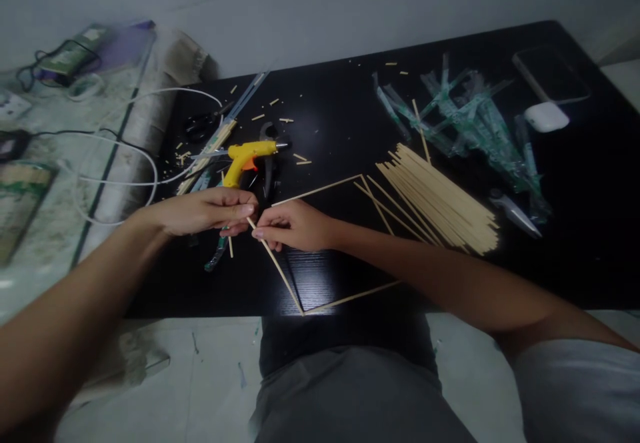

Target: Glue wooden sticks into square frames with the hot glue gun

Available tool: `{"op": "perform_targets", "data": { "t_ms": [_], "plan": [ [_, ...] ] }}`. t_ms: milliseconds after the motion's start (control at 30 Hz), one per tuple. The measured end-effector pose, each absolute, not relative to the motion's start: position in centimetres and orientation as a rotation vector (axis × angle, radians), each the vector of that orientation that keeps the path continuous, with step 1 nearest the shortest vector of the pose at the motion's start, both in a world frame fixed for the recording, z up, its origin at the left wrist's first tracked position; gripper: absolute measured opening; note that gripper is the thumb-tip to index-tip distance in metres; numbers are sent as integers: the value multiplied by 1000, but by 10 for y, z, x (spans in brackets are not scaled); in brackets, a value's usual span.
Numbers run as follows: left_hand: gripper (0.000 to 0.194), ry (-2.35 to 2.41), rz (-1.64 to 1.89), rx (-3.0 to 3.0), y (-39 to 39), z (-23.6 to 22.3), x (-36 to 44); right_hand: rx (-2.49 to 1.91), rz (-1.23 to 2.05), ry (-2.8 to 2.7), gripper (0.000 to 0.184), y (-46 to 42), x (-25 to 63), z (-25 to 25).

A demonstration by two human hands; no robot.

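Between its thumb and fingers my left hand [215, 211] pinches the upper end of a thin wooden stick [281, 269]. My right hand [297, 225] grips the same stick slightly lower, with fingers curled close beside the left. The stick slants down to the table's front edge, where its low end meets another stick [345, 299]. Beyond my right hand a third stick [320, 189] lies across the table. Together they outline a four-sided shape, partly hidden by my right arm. A yellow hot glue gun [245, 161] lies just above my left hand.
A pile of wooden sticks [440, 203] lies right of centre on the black table [330, 109]. Behind it are crumpled plastic wrappers [470, 109], a phone [550, 73], a white earbud case [547, 117] and a blade [517, 215]. Black scissors [200, 125] and a white cable [155, 169] are at left.
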State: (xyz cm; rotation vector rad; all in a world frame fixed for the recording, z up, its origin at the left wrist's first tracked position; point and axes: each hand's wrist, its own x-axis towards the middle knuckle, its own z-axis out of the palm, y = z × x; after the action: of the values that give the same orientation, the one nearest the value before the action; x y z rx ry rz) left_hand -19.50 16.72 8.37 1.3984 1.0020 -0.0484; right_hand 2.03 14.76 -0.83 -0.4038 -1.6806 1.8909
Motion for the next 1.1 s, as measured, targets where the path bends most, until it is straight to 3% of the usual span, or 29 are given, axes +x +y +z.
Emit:
{"op": "perform_targets", "data": {
  "t_ms": [233, 533, 800, 1100],
  "plan": [
    [52, 1190, 290, 1376, 168, 104, -215, -461, 1895, -1697, 20, 145, 25, -8],
    [31, 1425, 360, 1658, 142, 113, -218, -485, 1892, -1655, 18, 147, 21, -14],
    [44, 1370, 402, 1672, 128, 95, -215, -496, 1889, -1639, 32, 146, 21, -14],
    [36, 1472, 231, 1969, 129, 94, -196, -510, 1862, -1666, 34, 146, 21, -14]
  ]
}}
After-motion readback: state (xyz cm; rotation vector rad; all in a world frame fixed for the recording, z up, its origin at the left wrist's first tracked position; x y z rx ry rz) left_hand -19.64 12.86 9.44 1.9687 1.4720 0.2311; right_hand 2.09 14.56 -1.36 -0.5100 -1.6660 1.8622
